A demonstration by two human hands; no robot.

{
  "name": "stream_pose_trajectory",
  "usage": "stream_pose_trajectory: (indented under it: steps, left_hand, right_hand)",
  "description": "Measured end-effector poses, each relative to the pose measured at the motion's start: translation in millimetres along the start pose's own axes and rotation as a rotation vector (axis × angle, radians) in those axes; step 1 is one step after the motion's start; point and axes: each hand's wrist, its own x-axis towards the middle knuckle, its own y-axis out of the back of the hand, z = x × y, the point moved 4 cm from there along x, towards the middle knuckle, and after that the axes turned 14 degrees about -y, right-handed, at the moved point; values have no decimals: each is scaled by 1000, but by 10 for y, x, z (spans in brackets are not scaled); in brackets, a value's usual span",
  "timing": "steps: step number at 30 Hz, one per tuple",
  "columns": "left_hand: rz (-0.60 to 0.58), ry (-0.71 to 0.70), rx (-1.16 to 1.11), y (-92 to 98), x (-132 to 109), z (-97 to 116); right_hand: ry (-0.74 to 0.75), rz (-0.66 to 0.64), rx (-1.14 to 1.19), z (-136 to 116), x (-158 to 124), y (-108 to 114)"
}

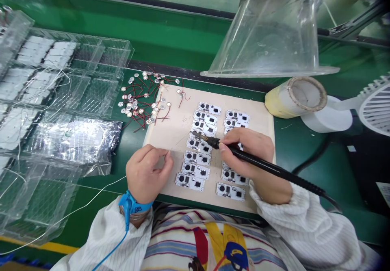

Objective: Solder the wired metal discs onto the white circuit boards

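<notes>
White circuit boards (pixel 197 158) lie in two columns at the centre of the frame, on a pale sheet (pixel 210 96) set on a green table (pixel 292 145). Over the left column hangs the tip of a black soldering iron (pixel 258 160), slanting in from the right. The right hand (pixel 248 153) grips it like a pen, fingers pressed round the handle near its front. Whether the tip touches a board cannot be told.

At lower centre-left, the left hand (pixel 149 171) has thumb and forefinger pinched together, seemingly on a thin pale wire (pixel 103 187) that enters the hand from the lower left. Its fingertips are near the left column but apart from it.

Judged from this pose, soldering is the step in hand, with the iron at a board around the middle of the left column. The next move calls for a steady tip on one small spot, with the wire's end brought to it and neighbouring boards left undisturbed.

Small metal discs (pixel 141 111) with red leads lie tangled left of the boards' upper end, some on the sheet's upper-left corner, others on the table.
</notes>
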Motion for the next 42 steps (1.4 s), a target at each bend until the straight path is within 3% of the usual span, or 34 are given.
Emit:
stream_pose_trajectory:
  steps: [7, 11, 18, 25, 30, 36, 42]
  left_hand:
    - [-2, -16, -6, -16, 14, 5]
    - [24, -16, -11, 35, 16, 13]
    - [-21, -45, -57, 119, 153, 122]
    - [-133, -77, -93, -16, 350, 297]
    - [-147, -198, -113, -160, 498, 547]
    - [-162, -223, -109, -401, 498, 624]
    - [-163, -221, -86, -454, 463, 584]
  right_hand:
    - [76, -16, -33, -52, 13, -24]
    - [82, 88, 47, -21, -32, 140]
    - [-119, 235, 59, 181, -203, 460]
    - [-319, 300, 103, 479, -382, 716]
    - [-369, 304, 111, 662, -405, 898]
    - [-311, 217, 130, 724, -280, 782]
    - [-308, 208, 175, 793, -281, 636]
